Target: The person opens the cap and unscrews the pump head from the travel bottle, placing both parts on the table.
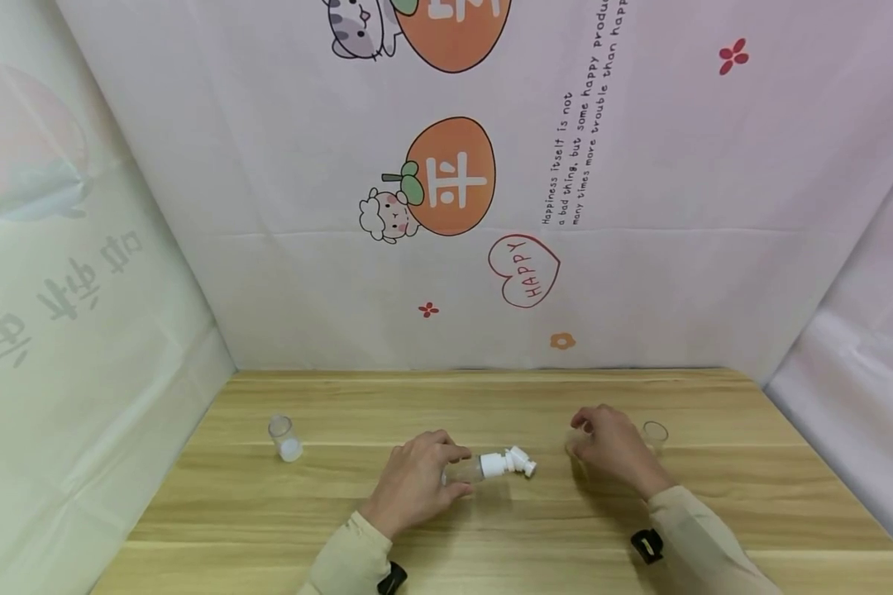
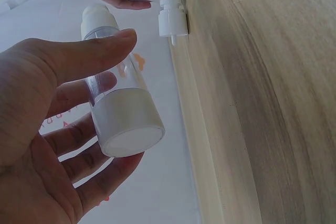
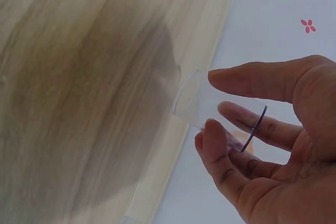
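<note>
Pointing rightward at the lower centre of the head view, a clear plastic bottle with a white base and white collar point(image 1: 476, 468) runs nearly level across the frame, gripped by the left hand point(image 1: 415, 477), thumb opposite fingers. Right of it, well apart, the right hand point(image 1: 608, 446) holds a clear open plastic cylinder point(image 3: 205, 98) between thumb and curved fingers. A white plastic pump head point(image 1: 521, 461) shows between them.

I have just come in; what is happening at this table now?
Someone's left hand holds a clear bottle with white ends. The right hand holds a clear cup-like piece, apart from the bottle. On the table, a clear container is off to the left, another clear piece to the right.
</note>
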A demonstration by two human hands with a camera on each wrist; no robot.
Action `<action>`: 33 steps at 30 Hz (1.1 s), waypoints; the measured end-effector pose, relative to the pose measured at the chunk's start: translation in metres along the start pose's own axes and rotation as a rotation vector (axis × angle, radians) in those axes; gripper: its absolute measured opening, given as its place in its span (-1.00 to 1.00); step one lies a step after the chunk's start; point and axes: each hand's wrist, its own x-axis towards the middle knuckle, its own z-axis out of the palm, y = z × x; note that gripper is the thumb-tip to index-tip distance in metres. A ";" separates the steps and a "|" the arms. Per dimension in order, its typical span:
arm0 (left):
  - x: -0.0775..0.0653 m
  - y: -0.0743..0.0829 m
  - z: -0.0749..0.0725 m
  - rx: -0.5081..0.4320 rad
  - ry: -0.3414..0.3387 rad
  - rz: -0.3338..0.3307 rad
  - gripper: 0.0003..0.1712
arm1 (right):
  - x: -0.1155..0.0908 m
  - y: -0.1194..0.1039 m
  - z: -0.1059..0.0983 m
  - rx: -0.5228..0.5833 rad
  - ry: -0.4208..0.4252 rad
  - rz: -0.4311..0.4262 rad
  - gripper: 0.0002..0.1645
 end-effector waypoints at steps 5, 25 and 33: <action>0.000 0.000 0.000 0.000 0.001 0.001 -0.59 | 0.001 0.000 -0.001 -0.002 -0.015 0.030 -0.68; 0.001 0.001 -0.001 -0.003 -0.013 -0.010 -0.59 | 0.003 0.005 0.002 -0.051 -0.051 0.040 -0.69; 0.000 -0.001 0.000 -0.001 -0.017 -0.012 -0.59 | 0.005 0.002 0.000 -0.066 -0.070 0.031 -0.70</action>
